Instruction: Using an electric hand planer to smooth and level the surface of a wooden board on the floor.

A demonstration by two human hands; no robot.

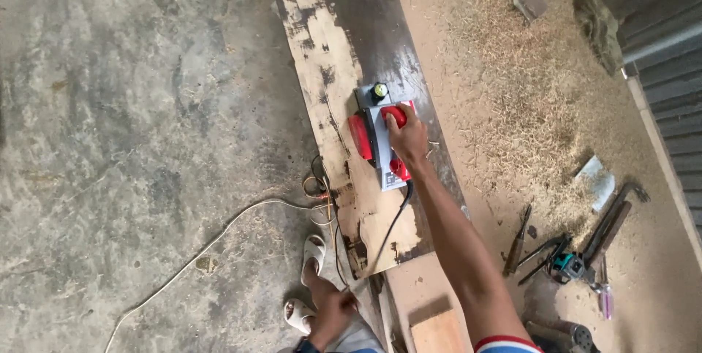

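Red and grey, the electric planer (382, 139) sits flat on a long dark plywood board (380, 46) laid on the floor, roughly midway along it, with the pale stripped surface behind and beside it and darker coating ahead. The right hand (408, 136) is closed around the planer's red top handle, arm stretched well forward; the left hand (333, 313) rests low by the knee, fingers loosely curled and holding nothing that can be made out. To plane well here, the sole looks best kept flat — pressure even front to back, not tipped onto an edge — and the push kept straight along the board. The black power cord (387, 232) trails back from the planer over the board's near end, close to the white sandal (313, 251), so it wants minding underfoot. A white cable (197, 251) curves over the concrete floor (131, 104), and to the right lie wood shavings (526, 90) and scattered hand tools (578, 258).
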